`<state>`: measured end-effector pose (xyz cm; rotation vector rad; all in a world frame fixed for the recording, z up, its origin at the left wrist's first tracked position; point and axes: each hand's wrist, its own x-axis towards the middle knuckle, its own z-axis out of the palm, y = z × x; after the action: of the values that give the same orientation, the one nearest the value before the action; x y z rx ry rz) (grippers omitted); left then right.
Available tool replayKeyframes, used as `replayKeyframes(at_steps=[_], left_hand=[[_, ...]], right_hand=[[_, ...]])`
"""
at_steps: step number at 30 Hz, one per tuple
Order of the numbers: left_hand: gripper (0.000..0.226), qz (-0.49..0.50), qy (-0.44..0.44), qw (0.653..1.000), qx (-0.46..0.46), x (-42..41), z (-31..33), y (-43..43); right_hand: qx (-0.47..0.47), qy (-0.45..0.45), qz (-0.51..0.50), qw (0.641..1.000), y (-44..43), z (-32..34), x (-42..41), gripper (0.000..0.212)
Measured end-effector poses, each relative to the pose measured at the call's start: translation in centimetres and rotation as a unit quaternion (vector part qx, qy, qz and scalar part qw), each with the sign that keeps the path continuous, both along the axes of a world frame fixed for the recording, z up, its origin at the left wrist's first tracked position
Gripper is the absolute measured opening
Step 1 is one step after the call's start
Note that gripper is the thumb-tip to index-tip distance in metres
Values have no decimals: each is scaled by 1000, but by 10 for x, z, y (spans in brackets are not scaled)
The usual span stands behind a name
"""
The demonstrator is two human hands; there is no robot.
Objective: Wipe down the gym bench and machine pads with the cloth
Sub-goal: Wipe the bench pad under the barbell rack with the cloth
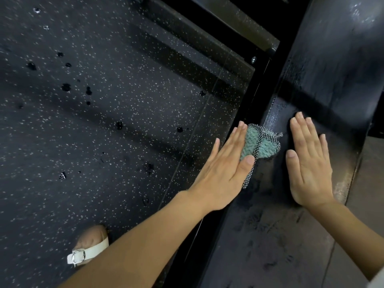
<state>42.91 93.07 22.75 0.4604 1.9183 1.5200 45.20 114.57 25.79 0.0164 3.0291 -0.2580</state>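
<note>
Head: left hand [224, 173] flat on cloth [268, 147]

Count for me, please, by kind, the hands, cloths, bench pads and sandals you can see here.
Hands: 2, left hand and right hand
Cloth: 1
Bench pad: 1
Sandal: 1
Total: 5

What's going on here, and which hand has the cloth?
A person is working on a black pad with a cloth. The left hand, fingers straight, presses a green cloth with checked trim against the pad's edge. The right hand lies flat on the pad beside it, holding nothing. Dark spots dot the speckled floor; a sandalled foot shows below.
</note>
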Motion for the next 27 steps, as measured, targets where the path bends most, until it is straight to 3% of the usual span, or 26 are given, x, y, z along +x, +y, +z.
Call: replayKeyframes(at_steps=[13,27], left_hand=[[59,-31,6,999,-16,64,10,-39],[62,-29,36,999,-25,35,5,-25]], right_hand=[[-3,-9,-24,1000,-6,1,5,57],[-14,-14,-42,999,-61,4,85,57]])
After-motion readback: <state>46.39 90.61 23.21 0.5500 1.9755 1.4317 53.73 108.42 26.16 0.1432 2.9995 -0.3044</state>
